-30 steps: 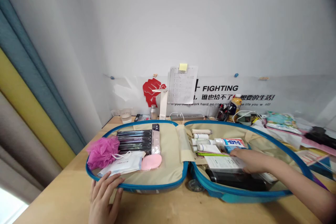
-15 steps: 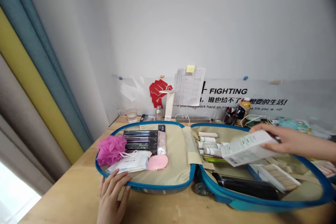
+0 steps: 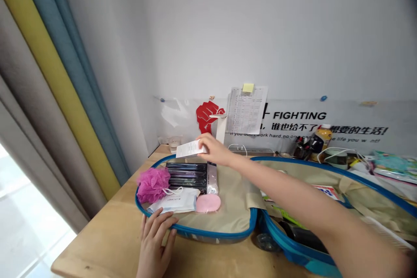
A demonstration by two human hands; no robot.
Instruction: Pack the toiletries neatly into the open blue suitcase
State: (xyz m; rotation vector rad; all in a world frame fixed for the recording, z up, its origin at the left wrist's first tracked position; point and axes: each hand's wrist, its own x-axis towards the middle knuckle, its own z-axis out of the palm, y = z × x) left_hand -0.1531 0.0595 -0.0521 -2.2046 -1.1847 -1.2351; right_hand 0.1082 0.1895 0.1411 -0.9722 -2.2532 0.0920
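Observation:
An open suitcase (image 3: pixel 228 234) with blue edging lies on the wooden table. My right hand (image 3: pixel 213 150) grips a white box (image 3: pixel 189 148) above the far edge of its left half. My left hand (image 3: pixel 158 234) rests with fingers spread on the near rim of that half. Beneath the box lies a pack of dark toothbrush-like sticks (image 3: pixel 187 177). A pink bath puff (image 3: pixel 153 183), a white packet (image 3: pixel 176 200) with looped strings and a pink oval case (image 3: pixel 208 203) lie nearer. My right forearm hides much of the right half, where a black cylinder (image 3: pixel 302 236) partly shows.
Behind the suitcase stand a white lamp (image 3: pixel 220 130), a glass (image 3: pixel 174 143), a yellow-labelled bottle (image 3: pixel 322 137) and a holder of pens (image 3: pixel 301 147). Papers (image 3: pixel 248 110) hang on the wall. Curtains (image 3: pixel 61 69) hang on the left, beside the table (image 3: pixel 97 230).
My right hand has carried the white box from over the suitcase's right half to the far side of the left half. My left hand stays on the rim. The view has shifted left.

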